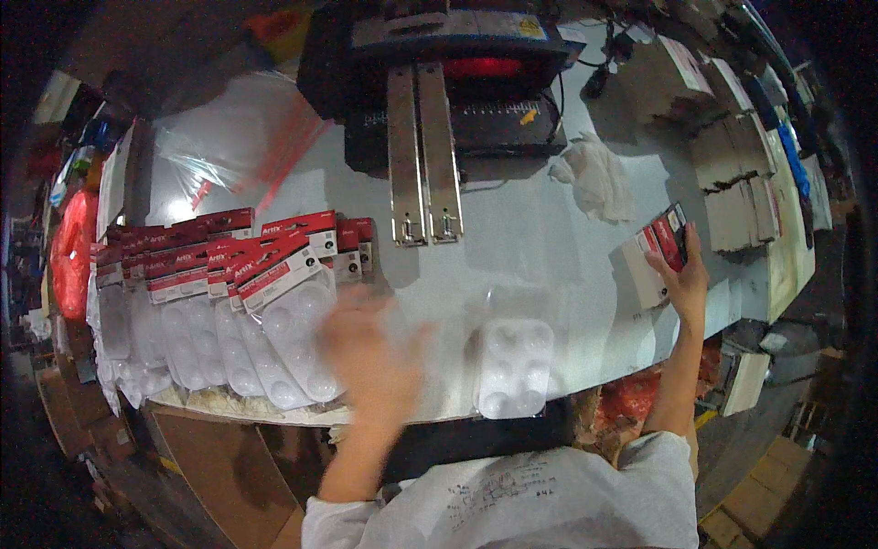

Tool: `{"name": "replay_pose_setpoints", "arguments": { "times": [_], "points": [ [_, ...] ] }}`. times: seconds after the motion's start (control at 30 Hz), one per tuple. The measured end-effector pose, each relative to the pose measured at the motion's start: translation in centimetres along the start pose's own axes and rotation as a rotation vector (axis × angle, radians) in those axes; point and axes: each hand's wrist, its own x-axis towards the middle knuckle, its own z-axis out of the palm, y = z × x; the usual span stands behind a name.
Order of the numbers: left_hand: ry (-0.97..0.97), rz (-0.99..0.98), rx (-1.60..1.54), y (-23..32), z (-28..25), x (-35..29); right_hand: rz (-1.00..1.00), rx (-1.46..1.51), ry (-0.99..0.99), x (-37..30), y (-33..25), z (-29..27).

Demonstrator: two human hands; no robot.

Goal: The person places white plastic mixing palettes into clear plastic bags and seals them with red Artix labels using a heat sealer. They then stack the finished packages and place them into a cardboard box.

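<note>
My left hand (373,357) is smeared by motion beside the nearest of the packed white paint palettes (293,316), so its fingers cannot be made out. Those packs overlap in a row on the left of the table, each topped with a red and white header card (274,273). At the right, my right hand (688,282) has its fingers closed on a red and black header card (669,240), by a small pile of cards (645,274). Between the hands, near the front edge, one white palette (515,366) with round wells lies in a clear bag.
A black machine (457,55) stands at the back, with two metal rails (422,156) reaching toward me. Clear plastic bags (229,146) lie at the back left. A crumpled white cloth (593,178) and stacks of cards (732,174) are on the right.
</note>
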Motion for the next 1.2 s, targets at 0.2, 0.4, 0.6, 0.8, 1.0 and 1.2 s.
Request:
{"name": "replay_pose_setpoints", "arguments": {
  "times": [0.2, 0.4, 0.6, 0.8, 1.0, 1.2],
  "points": [
    [-0.085, 0.155, -0.418, 4.4, 7.6, -2.8, 0.027, -0.235, 0.004, -0.4, -0.9, -0.1],
    [-0.443, -0.507, -1.244, 2.8, 3.8, -2.0, 0.133, 0.001, 0.031, -1.1, -6.5, -0.8],
    [-0.464, -0.470, -1.297, 3.1, 0.6, -2.4, 0.005, 0.718, -0.564, -3.6, -17.9, -2.1],
    [-0.400, -0.370, -1.048, 2.6, -0.7, -2.5, -0.178, 0.534, -0.869, -2.5, -22.8, 1.3],
    [-0.253, -0.219, -1.030, 2.3, 0.4, -2.4, -0.226, 0.530, -0.860, -2.3, -22.6, 1.7],
    [-0.248, -0.185, -0.886, 2.0, 0.1, -2.5, -0.374, 0.404, -0.854, -2.2, -22.8, 2.2]
  ]
}}
